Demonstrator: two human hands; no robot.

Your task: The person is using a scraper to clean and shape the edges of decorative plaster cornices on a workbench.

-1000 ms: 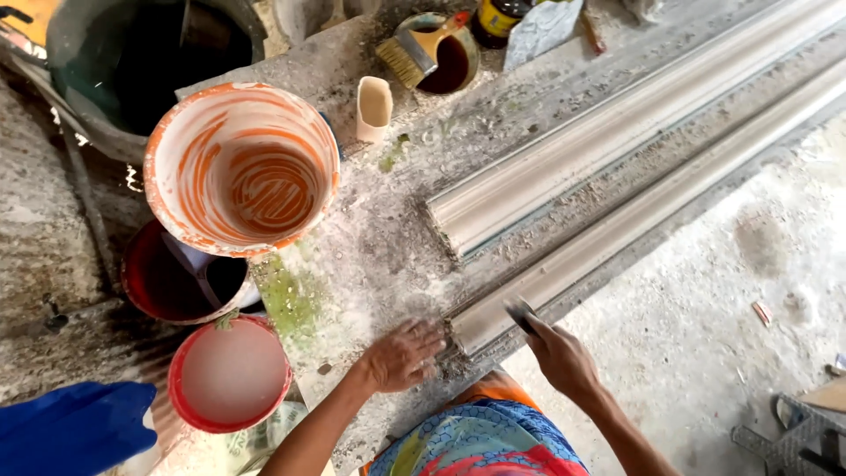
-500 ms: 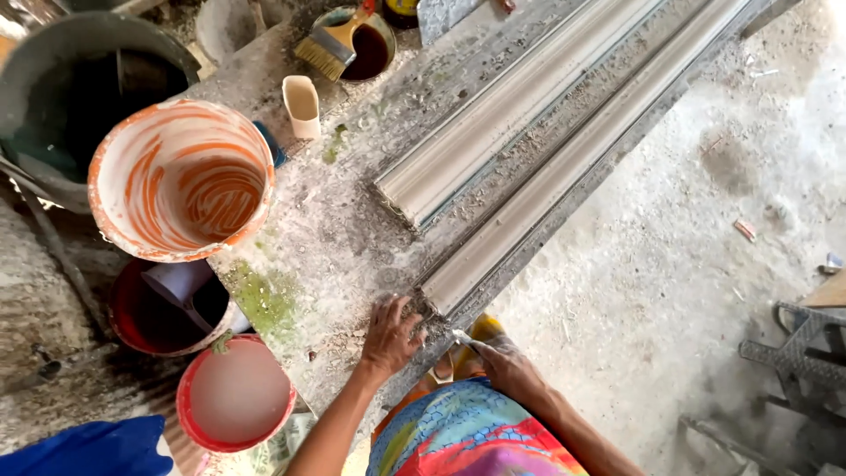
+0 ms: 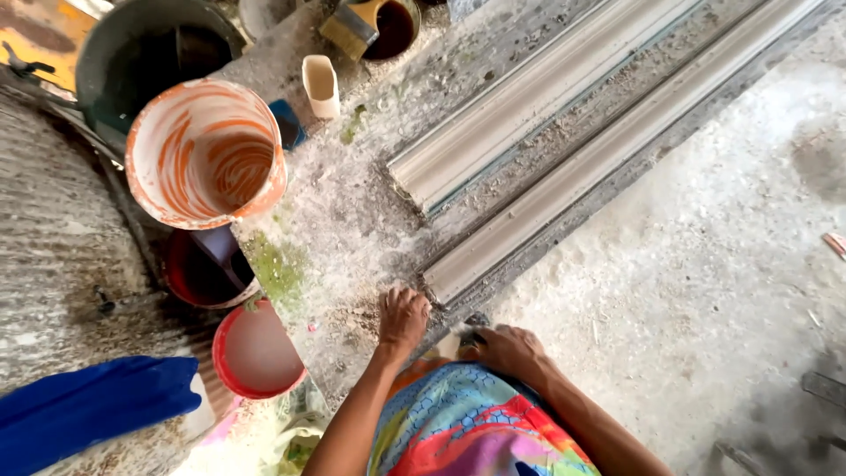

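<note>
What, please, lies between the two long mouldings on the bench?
In the head view, only a bare strip of dusty, crumb-strewn bench separates the far moulding from the near moulding.

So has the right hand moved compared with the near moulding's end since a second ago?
Yes. The right hand has dropped back from beside the near moulding end to the bench edge.

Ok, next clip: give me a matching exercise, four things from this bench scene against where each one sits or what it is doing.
Things:
1. left hand
2. right hand
3. orange-streaked bucket
4. paintbrush

Places or states:
A. resting across a small dark pot at the far end of the bench
B. flat on the dusty bench top, just short of the near moulding's end
C. at the bench's near edge, closed around a small tool
D. standing at the bench's left edge, above two red buckets

Pairs: 1-B, 2-C, 3-D, 4-A
</note>
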